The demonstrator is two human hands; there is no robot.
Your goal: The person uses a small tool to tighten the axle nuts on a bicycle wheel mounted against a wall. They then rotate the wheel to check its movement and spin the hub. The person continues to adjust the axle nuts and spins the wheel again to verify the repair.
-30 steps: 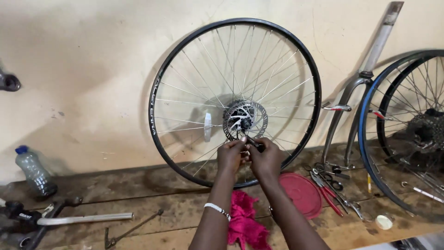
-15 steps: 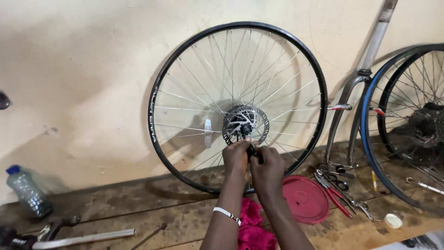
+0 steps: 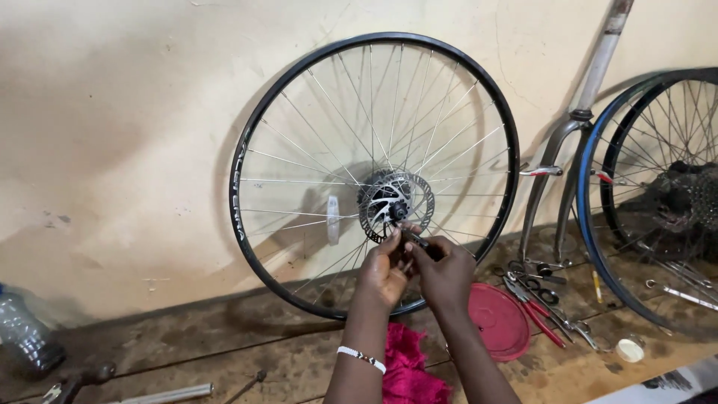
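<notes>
A black-rimmed spoked bicycle wheel (image 3: 247, 224) leans upright against the wall, with a silver disc rotor (image 3: 374, 213) at its hub. My left hand (image 3: 383, 273) and my right hand (image 3: 447, 273) are raised together just below the hub. Between their fingertips is a small dark metal part (image 3: 416, 240), thin and axle-like, pointing up toward the hub. A white bead bracelet (image 3: 361, 357) circles my left wrist. Which fingers carry the part's weight is unclear.
On the wooden bench (image 3: 224, 352): a pink rag (image 3: 411, 366), a red round lid (image 3: 499, 320), red-handled pliers (image 3: 532, 308) among several small tools. A grey fork (image 3: 557, 157) and two more wheels (image 3: 598, 224) stand right. A plastic bottle (image 3: 22, 329) sits far left.
The view has shifted left and tilted; the bottle slid toward the frame's left edge. My hands stayed together below the hub, rising slightly closer to it with the small part.
</notes>
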